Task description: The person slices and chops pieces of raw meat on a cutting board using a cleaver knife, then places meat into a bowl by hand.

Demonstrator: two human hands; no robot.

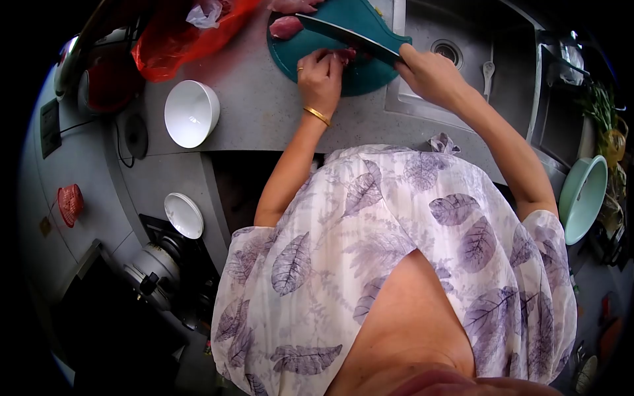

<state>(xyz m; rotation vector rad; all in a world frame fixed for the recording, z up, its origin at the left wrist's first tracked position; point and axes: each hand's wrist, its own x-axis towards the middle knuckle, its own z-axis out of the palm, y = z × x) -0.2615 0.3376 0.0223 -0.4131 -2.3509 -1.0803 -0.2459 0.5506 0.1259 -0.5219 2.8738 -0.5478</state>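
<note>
Gripping the knife by its handle in my right hand, I hold a small piece of meat under the bunched fingers of my left hand, on the green cutting board. I'd judge the cutting partway along: beyond my left hand, two meat chunks look uncut. Left of that hand, a white bowl sits on the worktop.
</note>
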